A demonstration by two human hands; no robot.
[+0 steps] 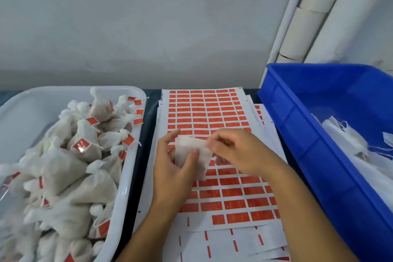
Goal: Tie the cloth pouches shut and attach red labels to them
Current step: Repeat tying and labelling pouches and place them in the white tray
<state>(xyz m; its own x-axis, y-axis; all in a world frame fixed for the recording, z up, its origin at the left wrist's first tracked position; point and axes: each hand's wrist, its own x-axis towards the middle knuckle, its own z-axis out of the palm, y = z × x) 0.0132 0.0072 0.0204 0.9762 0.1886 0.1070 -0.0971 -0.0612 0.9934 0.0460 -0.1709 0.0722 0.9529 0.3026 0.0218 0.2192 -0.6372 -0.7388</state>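
A flat white cloth pouch [191, 149] is held over the sheets of red labels [204, 112] in the middle of the table. My left hand [174, 172] grips the pouch from below, thumb across its front. My right hand [231, 151] pinches the pouch's upper right corner. The label sheet shows rows of red stickers, with bare backing near the front edge [225, 240]. Whether the pouch is filled or tied cannot be told.
A white tray [127, 187] on the left holds several tied pouches with red labels [80, 144]. A blue plastic bin [297, 134] on the right holds loose white pouches [350, 144]. A grey wall and white pipes [308, 17] stand behind.
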